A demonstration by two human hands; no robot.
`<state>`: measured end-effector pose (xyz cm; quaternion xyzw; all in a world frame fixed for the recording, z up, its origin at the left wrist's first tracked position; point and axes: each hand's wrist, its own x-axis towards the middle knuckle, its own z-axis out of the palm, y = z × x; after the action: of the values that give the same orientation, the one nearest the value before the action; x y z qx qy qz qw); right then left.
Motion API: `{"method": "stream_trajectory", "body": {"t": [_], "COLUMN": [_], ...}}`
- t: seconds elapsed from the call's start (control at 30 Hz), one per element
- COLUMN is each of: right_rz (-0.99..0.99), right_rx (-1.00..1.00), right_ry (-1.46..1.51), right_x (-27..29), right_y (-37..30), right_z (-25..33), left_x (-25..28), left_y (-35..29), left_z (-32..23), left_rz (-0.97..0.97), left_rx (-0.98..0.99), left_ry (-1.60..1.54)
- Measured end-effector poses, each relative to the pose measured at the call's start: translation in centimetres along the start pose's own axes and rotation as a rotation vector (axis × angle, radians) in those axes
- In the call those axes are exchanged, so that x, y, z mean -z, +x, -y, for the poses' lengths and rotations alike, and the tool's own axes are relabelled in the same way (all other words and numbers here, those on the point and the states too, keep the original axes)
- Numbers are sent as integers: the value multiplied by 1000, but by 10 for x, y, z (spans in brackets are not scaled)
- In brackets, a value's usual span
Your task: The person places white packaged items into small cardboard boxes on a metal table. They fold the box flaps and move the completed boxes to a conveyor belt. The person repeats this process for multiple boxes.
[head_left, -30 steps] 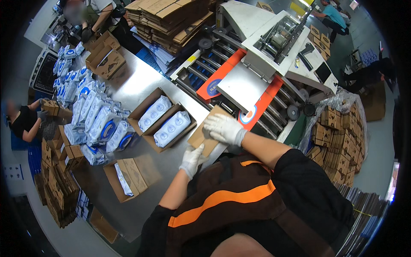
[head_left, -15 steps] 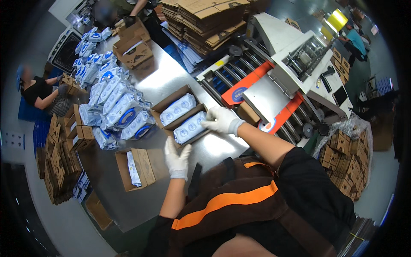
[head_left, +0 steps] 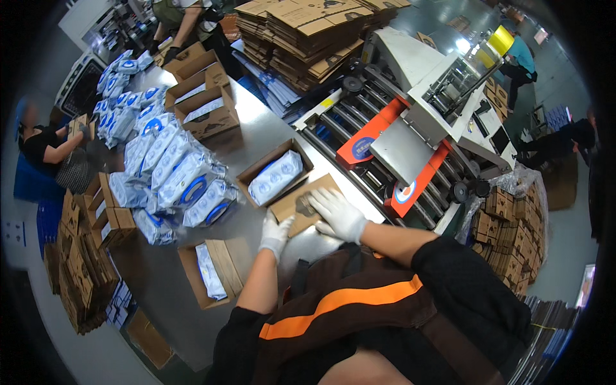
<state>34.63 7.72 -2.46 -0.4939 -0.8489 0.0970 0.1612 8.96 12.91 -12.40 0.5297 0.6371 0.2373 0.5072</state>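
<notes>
A small cardboard box (head_left: 296,217) lies in front of me with its lid folded down, hiding its inside. My right hand (head_left: 340,215), in a white glove, rests flat on that lid with the fingers stretched. At the box's left end is my left hand (head_left: 276,235), also gloved, its fingers against the side and the thumb apart. Just beyond stands an open box (head_left: 244,179) with a white-and-blue soft pack (head_left: 276,178) inside. Nearer on the left sits another open box (head_left: 230,262), a similar pack (head_left: 210,272) lying in it.
A heap of packs (head_left: 168,160) covers the table's left part. Open boxes (head_left: 212,119) stand at the far end, near a co-worker's arms. On the right is a roller conveyor (head_left: 350,112) with orange guides and a taping machine (head_left: 443,96). Flattened cartons (head_left: 301,32) are stacked behind.
The nearer box's lid has come down over its pack, and my right hand has moved onto it. The small box between the conveyor guides is no longer visible. More open boxes show at the far end.
</notes>
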Motion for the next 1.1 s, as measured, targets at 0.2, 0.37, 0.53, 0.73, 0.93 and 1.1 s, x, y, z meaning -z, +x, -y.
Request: {"method": "stream_trajectory", "body": {"t": [0.2,0.37,0.53,0.73,0.93,1.1], "right_rz": [-81,-185,-205,86,773,86], "right_rx": [-253,-391,-386,-155,-187,18], "right_ry": [22,62,476,572,107,115], "right_x": [17,31,67,53,63,28], "right_y": [-77,-53,21,140,251,259], "right_z": [-63,-114,-75,-41,-45,-19], "left_x": [-91,-146,-43,31,63,41], "left_y": [-50,-2,-40,-9,58,83], "left_z": [-83,-109,-163,-64,-111,-68], "left_rz": [397,451,-164,-599,-432,-670], "left_rx": [171,161,-757,-589,-242,10], "left_ry": [-318,-450,375,197,394,-196]}}
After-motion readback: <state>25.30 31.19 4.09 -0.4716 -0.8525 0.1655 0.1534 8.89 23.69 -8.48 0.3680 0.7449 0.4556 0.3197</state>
